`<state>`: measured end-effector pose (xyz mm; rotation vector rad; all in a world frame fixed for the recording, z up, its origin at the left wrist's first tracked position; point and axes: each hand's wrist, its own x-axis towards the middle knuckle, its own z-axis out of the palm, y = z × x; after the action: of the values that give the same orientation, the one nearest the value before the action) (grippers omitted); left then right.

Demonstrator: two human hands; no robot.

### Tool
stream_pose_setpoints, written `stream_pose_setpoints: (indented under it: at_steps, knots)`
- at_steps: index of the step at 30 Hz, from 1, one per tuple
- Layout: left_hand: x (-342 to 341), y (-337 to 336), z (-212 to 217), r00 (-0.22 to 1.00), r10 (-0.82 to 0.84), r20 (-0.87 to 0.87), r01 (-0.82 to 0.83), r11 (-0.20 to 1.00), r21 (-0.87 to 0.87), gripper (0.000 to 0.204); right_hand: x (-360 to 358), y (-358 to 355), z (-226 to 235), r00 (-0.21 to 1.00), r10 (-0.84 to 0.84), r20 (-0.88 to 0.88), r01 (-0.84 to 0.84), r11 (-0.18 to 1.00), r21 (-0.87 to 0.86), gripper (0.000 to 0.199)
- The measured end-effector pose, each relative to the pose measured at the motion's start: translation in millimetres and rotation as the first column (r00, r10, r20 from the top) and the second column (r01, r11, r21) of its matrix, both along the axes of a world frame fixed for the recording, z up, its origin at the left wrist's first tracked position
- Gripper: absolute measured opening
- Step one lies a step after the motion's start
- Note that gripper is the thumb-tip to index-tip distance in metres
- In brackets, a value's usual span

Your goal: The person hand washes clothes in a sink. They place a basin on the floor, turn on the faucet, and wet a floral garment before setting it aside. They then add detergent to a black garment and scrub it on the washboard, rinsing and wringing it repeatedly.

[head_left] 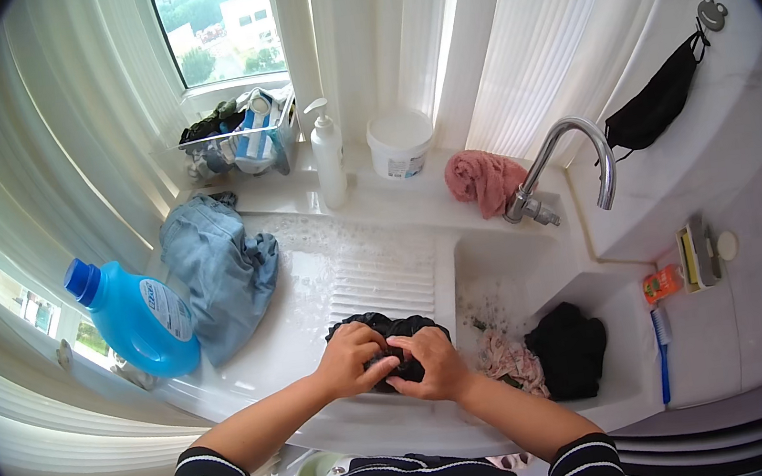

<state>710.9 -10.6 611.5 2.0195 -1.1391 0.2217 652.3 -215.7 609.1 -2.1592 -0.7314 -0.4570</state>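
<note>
A bunched black cloth garment [375, 323] lies at the near end of the white ribbed washboard [383, 286] moulded into the sink counter. My left hand [354, 357] grips its left part, fingers curled into the fabric. On its right part my right hand [427, 363] is closed too, with the thumbs close together. The garment's underside is hidden by my hands. In the basin [500, 266] to the right, a pink patterned cloth [513, 360] and another black garment [569, 350] lie near my right forearm.
Blue jeans-like fabric [217, 269] and a blue detergent bottle [137, 318] stand left. A pump bottle [329, 158], white tub [401, 143], pink cloth [486, 180] and filled basket [243, 141] line the back. The chrome faucet [573, 160] arches over the basin; a blue brush [663, 355] is right.
</note>
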Motion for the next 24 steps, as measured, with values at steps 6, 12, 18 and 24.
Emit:
stream_pose_setpoints:
  at_steps: [6, 12, 18, 24]
  knots:
    - [52, -30, -22, 0.938, 0.347, -0.013, -0.345, 0.934, 0.091, 0.027, 76, 10, -24, 0.852, -0.523, 0.007, 0.519, 0.844, -0.133, 0.032]
    - [16, -21, 11, 0.894, 0.408, -0.185, -0.295, 0.848, 0.440, 0.057, 48, -8, -14, 0.872, -0.264, -0.412, 0.202, 0.961, -0.189, 0.058]
    - [36, -27, -26, 0.958, 0.238, 0.159, -0.267, 0.944, 0.193, 0.029, 45, 2, -32, 0.959, -0.280, -0.043, 0.265, 0.941, -0.212, 0.040]
    - [58, -41, 8, 0.947, 0.320, 0.004, -0.320, 0.947, -0.028, 0.035, 70, 0, -4, 0.953, -0.288, -0.091, 0.289, 0.957, -0.011, 0.028]
